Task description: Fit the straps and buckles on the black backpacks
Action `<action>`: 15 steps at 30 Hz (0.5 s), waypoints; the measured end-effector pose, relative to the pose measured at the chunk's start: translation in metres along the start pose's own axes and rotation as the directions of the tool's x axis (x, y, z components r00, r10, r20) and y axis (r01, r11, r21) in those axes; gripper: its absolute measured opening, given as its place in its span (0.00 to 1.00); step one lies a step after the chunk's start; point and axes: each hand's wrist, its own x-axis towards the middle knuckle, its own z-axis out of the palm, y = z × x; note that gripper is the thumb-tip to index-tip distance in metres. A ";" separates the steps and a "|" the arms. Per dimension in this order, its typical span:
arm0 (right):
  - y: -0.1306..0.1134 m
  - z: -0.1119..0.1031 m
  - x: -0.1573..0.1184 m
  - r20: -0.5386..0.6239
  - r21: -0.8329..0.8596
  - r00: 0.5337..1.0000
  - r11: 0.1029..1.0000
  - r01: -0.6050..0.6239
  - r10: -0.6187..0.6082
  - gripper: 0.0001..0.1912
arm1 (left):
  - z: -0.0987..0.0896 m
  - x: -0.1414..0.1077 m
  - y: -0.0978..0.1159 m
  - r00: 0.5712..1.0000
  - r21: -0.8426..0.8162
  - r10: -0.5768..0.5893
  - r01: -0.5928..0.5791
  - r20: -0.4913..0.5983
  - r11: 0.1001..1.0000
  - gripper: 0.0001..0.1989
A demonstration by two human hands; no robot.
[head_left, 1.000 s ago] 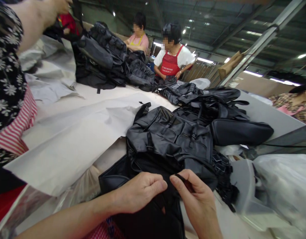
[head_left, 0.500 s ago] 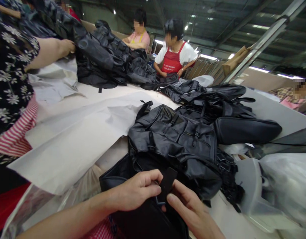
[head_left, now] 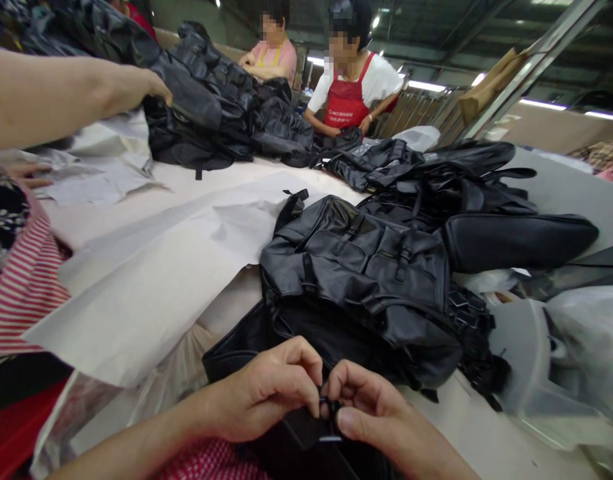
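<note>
A black leather-look backpack (head_left: 331, 257) lies on the table before me, its buckled pockets facing up. At its near end, my left hand (head_left: 276, 383) and my right hand (head_left: 374, 410) meet, fingertips almost touching. Both pinch a black strap (head_left: 301, 427), which is partly hidden behind my fingers. A small dark piece, perhaps a buckle part, shows between the fingertips. Just below it a thin metal edge (head_left: 330, 439) glints. Black material hangs under my hands over a red checked cloth (head_left: 211, 460) on my lap.
White sheets (head_left: 151, 280) cover the table on the left. Behind, black bags (head_left: 196, 100) are heaped. To the right are a dark padded panel (head_left: 521, 241), several black buckles (head_left: 471, 320) and a plastic tub (head_left: 519, 360). A co-worker's arm (head_left: 81, 97) reaches in from the left; people stand opposite.
My hands have drawn together and the strap end that stood up between them is now folded down. The co-worker's arm at left reaches further in. The view has shifted slightly.
</note>
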 end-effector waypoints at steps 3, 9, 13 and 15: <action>0.001 -0.001 -0.003 -0.019 -0.045 1.000 0.999 0.002 -0.003 0.16 | 0.000 -0.004 -0.002 1.000 -0.023 -0.011 0.011 0.017 1.000 0.13; -0.003 0.004 -0.005 -0.077 -0.194 0.997 0.981 0.008 -0.023 0.15 | -0.001 -0.004 -0.004 0.999 -0.029 -0.014 0.015 0.038 0.999 0.16; -0.006 0.009 -0.002 -0.119 -0.232 0.992 0.973 0.000 -0.029 0.11 | 0.000 -0.002 -0.005 0.998 -0.014 -0.037 0.037 0.041 0.999 0.16; -0.008 0.010 -0.001 -0.114 -0.250 0.993 0.968 -0.010 -0.019 0.08 | 0.001 -0.001 -0.005 0.998 -0.007 -0.040 0.040 0.049 0.999 0.16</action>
